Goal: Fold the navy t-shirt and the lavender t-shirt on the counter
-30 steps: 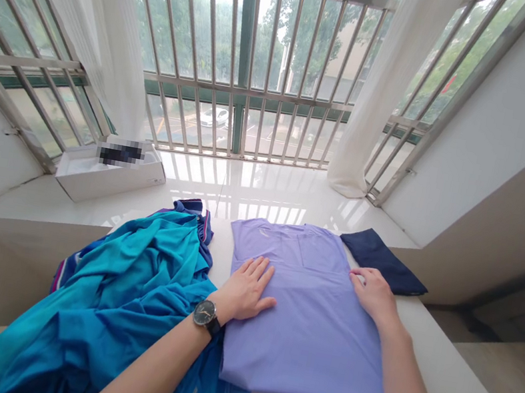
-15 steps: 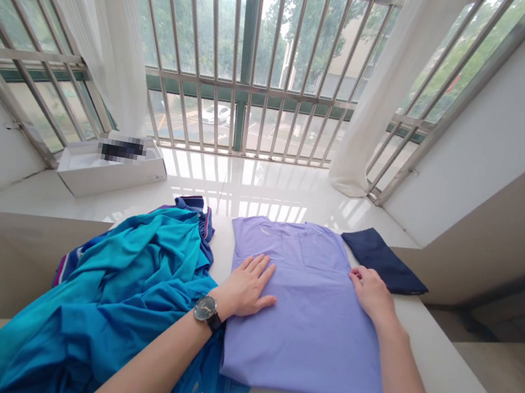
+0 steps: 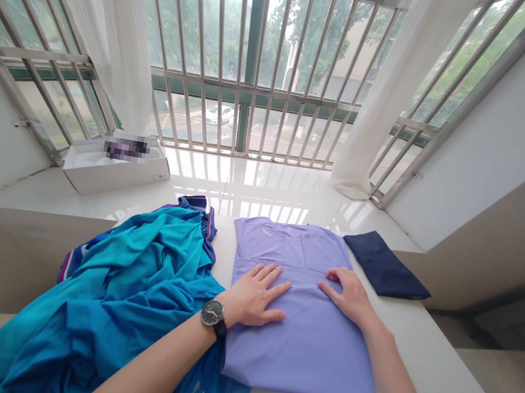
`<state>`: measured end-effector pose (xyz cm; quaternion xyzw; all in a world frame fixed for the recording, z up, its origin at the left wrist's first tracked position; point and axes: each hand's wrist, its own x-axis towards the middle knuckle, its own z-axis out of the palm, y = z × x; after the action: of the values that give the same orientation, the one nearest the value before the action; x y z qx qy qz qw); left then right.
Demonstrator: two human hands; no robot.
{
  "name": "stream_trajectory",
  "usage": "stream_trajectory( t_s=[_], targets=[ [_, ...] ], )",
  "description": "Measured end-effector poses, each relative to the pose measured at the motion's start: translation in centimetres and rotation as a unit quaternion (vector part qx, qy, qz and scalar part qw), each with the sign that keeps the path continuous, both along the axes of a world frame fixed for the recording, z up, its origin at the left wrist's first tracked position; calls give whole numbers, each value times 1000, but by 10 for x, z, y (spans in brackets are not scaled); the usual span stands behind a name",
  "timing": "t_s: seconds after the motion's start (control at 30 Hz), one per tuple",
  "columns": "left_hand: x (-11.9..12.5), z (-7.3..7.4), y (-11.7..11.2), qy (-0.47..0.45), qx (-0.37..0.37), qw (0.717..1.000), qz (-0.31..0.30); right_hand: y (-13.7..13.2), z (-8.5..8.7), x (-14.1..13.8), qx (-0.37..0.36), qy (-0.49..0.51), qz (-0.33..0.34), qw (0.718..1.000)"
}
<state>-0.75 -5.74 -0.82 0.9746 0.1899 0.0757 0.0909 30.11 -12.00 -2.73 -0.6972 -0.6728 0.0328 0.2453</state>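
Note:
A lavender shirt [image 3: 301, 352], folded to a rough rectangle, lies on the white table [image 3: 444, 377] in front of me. Its hem side is turned up over the upper part, where a chest pocket shows. My left hand [image 3: 258, 296], with a watch at the wrist, rests flat on the left of the cloth, fingers spread. Over the right half, my right hand [image 3: 349, 296] is curved with thumb and fingers apart, fingertips at the cloth near the fold edge. No cloth shows between them.
A heap of teal and blue shirts [image 3: 121, 307] spreads left of the lavender shirt. To its right lies a folded navy garment [image 3: 385, 264]. An open white box [image 3: 117, 174] stands on the sill [image 3: 263, 190] before the barred window, flanked by white curtains.
My right hand has come off the right edge of the lavender shirt and moved left over it, its pinch opened. My left hand has slid slightly right and its fingers have spread.

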Motion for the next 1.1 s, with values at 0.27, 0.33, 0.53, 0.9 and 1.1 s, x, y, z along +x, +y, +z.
stream_trajectory(
  t_s=[0.27, 0.33, 0.53, 0.9, 1.1],
  targets=[
    [-1, 2, 2, -2, -18, 1000, -6, -4, 1, 0, -7, -31, 15, 999],
    [-1, 3, 0, 0, -22, 1000, -6, -7, 3, -2, -11, -42, 20, 999],
    [-2, 5, -4, 9, -20, 1000, -11, -18, 9, -5, -28, -78, 16, 996],
    [8, 19, -17, -50, 19, 996, -72, -32, 10, -56, 30, -22, 123, 992],
    [0, 15, -21, -34, -6, 996, -84, -57, 4, -66, -62, -55, 144, 986]
  ],
)
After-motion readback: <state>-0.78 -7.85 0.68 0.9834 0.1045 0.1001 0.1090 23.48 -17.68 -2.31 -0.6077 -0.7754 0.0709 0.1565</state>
